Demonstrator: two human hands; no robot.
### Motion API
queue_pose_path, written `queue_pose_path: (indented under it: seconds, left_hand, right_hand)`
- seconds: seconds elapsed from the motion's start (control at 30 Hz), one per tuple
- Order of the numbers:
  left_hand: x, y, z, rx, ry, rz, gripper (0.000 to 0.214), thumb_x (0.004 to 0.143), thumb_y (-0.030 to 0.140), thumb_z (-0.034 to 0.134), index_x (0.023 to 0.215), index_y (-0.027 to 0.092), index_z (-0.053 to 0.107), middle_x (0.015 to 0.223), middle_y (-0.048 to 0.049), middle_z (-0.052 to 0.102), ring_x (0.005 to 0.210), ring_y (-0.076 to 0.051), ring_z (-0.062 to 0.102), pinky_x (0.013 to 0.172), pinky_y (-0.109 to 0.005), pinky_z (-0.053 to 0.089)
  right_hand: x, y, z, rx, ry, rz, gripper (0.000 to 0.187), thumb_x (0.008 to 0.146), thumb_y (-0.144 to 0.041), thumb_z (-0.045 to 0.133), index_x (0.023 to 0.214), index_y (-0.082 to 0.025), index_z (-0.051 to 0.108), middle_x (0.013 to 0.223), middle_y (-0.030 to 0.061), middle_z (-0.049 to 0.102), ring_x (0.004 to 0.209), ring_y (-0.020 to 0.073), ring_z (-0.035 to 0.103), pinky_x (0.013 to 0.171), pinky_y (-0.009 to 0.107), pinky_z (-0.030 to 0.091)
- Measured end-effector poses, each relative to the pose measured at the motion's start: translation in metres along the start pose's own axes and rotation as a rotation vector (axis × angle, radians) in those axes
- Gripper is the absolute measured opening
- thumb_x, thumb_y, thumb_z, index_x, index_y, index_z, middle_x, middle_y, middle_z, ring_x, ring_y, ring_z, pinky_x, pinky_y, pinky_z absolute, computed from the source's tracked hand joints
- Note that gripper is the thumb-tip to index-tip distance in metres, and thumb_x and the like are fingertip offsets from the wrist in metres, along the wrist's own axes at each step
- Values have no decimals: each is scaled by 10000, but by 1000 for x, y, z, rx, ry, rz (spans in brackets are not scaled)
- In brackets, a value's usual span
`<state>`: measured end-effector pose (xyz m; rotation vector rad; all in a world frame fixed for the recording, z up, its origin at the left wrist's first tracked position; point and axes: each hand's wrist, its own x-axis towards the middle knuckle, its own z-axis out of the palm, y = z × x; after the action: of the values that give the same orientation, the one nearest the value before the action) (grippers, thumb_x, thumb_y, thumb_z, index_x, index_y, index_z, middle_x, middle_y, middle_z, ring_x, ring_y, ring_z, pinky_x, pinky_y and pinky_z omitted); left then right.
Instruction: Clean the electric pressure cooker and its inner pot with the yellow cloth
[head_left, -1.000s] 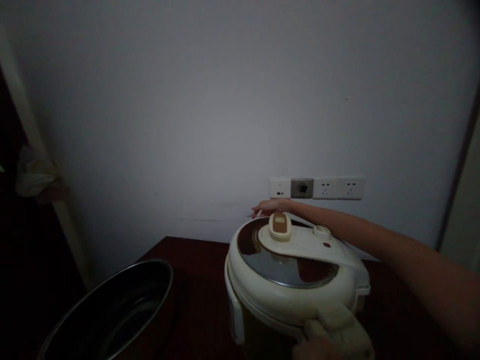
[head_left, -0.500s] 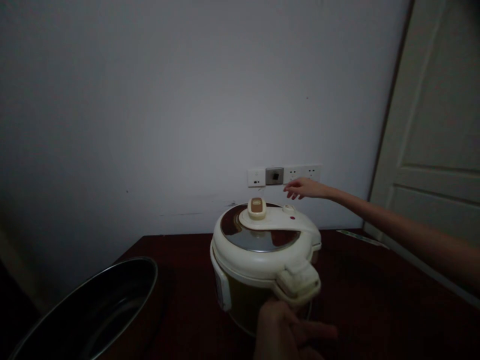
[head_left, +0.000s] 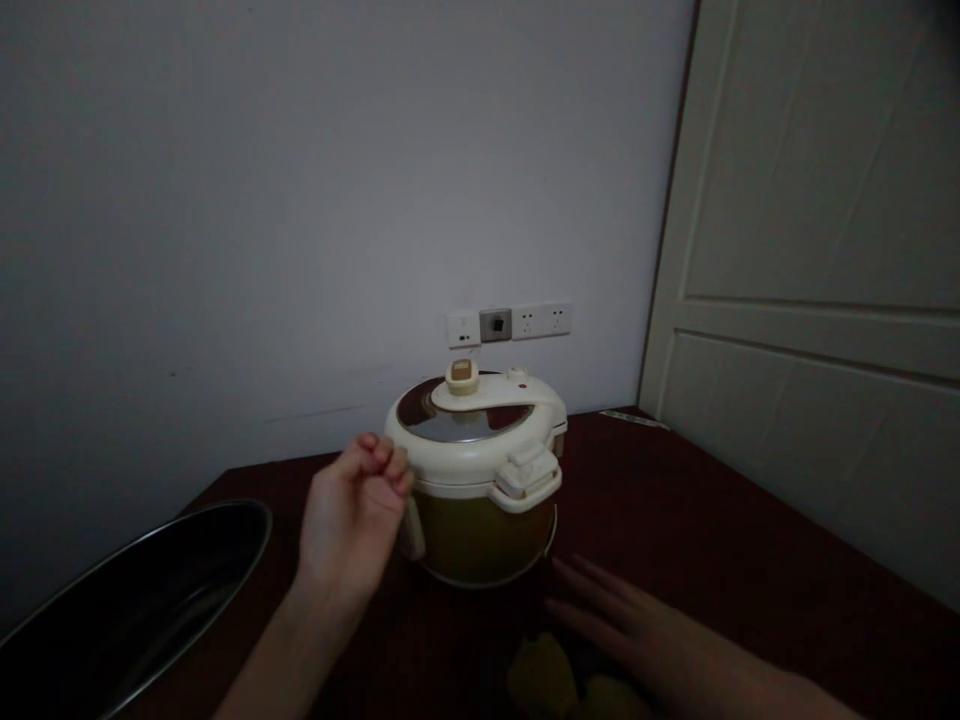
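A cream and olive-green electric pressure cooker (head_left: 484, 530) stands on the dark red tabletop, its lid (head_left: 420, 445) closed. Raised at the cooker's left front is my left hand (head_left: 349, 525), fingers curled in toward the palm; no object shows in it. It overlaps the cooker's edge in the view, and whether they touch I cannot tell. Lower right, my right hand (head_left: 622, 620) is open, its fingers stretched out toward the cooker's base and slightly blurred. Close to it at the bottom edge lie dim yellowish rounded things (head_left: 541, 675), too dark to name.
A large dark pan or basin (head_left: 259, 515) with a shiny rim stands at the left. Wall sockets (head_left: 540, 320) sit behind the cooker. A thin pale strip (head_left: 634, 418) lies at the back of the table (head_left: 637, 490), near the white door (head_left: 810, 250).
My right hand has come back from behind the cooker to the lower right. My left hand has left the cooker's front handle area and risen at its left. The view has shifted right.
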<state>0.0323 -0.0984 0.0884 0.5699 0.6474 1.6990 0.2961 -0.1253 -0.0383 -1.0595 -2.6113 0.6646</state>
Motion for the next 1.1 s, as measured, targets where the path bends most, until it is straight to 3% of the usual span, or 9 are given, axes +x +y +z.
queue_pose_path:
  seconds: [0.1,0.2,0.43,0.53,0.67,0.73,0.83,0.97,1.1]
  left_hand:
    - [24,18,-9,8,50,251,164,549,11,419,598,166,399,507,55,380,423,-51,399,398,-156,313]
    - [44,25,-25,80,74,535,164,527,20,401,587,169,434,484,56,417,431,-64,432,431,-184,344]
    - [75,20,-44,290,92,1084,126,551,63,447,534,171,511,444,56,474,405,-100,473,417,-226,406]
    - [87,8,-56,464,65,1131,133,600,95,460,553,164,563,503,32,543,479,-117,545,508,-255,481]
    - [101,-1,-78,796,-15,1031,173,646,122,462,561,163,607,635,-11,644,665,-142,622,672,-279,509]
    - [105,1,-87,972,-116,954,192,656,130,469,576,167,639,706,-31,684,736,-158,641,740,-295,506]
    - [105,9,-92,1134,-272,929,238,663,119,462,660,178,693,835,-45,717,842,-176,654,841,-326,494]
    - [103,11,-93,1224,-379,970,353,661,86,438,840,189,724,1046,-43,698,1026,-177,621,976,-345,438]
    - [103,4,-93,1255,-401,989,389,663,77,418,875,188,724,1021,-38,707,1002,-170,637,969,-345,454]
  right_hand:
    - [9,-2,32,49,-94,-15,639,817,-307,575,1357,-506,297,1492,-64,203,1365,247,152,1112,458,258]
    - [20,6,61,120,-121,-49,593,847,-312,513,1380,-460,298,1480,-44,265,1363,226,209,1103,428,283]
    - [39,20,98,167,17,-65,597,827,-229,466,1373,-436,341,1441,-8,370,1324,190,343,1063,344,360]
    - [48,12,96,184,-16,-110,616,806,-174,474,1345,-453,370,1372,3,453,1221,160,471,1001,293,421]
    - [59,-14,86,228,2,-286,529,796,-121,498,1305,-262,461,1273,67,547,1171,157,511,976,275,438]
    - [68,-28,77,160,103,-442,511,785,-73,496,1285,-174,464,1240,96,566,1139,153,526,954,262,450]
    - [92,-44,52,-186,445,-678,439,822,-47,479,1254,-122,487,1268,140,538,1163,191,490,944,309,453]
    - [139,-48,23,-658,866,-756,291,874,-117,497,1154,-118,576,1265,149,551,1214,262,446,928,395,452]
    - [169,-28,56,-850,786,-744,304,913,-162,445,1189,-137,571,1396,54,445,1254,204,411,995,345,405]
